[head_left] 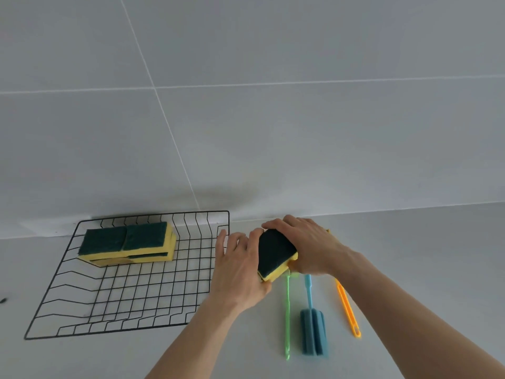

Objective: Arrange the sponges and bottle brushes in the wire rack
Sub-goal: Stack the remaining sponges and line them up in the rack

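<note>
Three bottle brushes lie nearest on the grey worktop: a green brush, a blue brush and an orange brush. Just beyond them, the left hand and right hand grasp a small stack of sponges between them, tilted, beside the wire rack. Farther back, stacked sponges sit in the rack's far left corner, near the tiled wall.
</note>
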### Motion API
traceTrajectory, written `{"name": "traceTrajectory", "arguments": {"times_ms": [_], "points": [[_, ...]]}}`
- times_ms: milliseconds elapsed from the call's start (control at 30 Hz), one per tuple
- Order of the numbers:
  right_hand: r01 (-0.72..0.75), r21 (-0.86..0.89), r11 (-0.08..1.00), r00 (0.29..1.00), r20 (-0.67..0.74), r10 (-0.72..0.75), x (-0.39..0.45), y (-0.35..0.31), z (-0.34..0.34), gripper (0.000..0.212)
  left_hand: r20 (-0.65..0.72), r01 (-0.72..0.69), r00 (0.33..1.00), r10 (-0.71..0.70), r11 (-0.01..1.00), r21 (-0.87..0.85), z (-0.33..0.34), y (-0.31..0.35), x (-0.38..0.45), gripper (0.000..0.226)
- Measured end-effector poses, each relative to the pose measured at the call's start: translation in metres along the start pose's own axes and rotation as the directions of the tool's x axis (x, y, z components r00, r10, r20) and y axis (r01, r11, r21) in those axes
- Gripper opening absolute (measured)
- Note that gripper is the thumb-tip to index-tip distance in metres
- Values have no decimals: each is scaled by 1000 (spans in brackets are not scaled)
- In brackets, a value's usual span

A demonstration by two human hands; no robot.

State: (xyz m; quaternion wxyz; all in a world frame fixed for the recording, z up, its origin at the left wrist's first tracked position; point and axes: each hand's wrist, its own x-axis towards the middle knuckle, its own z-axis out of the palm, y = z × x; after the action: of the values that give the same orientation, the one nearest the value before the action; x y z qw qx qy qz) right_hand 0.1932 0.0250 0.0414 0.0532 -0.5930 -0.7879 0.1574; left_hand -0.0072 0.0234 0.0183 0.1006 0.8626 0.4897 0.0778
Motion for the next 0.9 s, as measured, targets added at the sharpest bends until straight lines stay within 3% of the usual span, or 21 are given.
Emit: {"name": "traceTrajectory", "arguments": {"times_ms": [233,400,700,900], "points": [[-29,-35,999,993,-115,25,23,-58,-24,95,-38,-125,991,125,992,13,-52,-63,8,104],[-85,-42,996,973,-217,74,64,-106,-7,95,-97,-139,985,141,990,31,-70,-125,7,101],[-217,-64,974,954,-226,197,115,-147,48,95,-104,-96,989,100,994,46,-46,-206,3,103],[-223,-85,971,954,-226,199,133,-153,77,94,-105,-94,990,96,995,23,-21,-231,3,97]]}}
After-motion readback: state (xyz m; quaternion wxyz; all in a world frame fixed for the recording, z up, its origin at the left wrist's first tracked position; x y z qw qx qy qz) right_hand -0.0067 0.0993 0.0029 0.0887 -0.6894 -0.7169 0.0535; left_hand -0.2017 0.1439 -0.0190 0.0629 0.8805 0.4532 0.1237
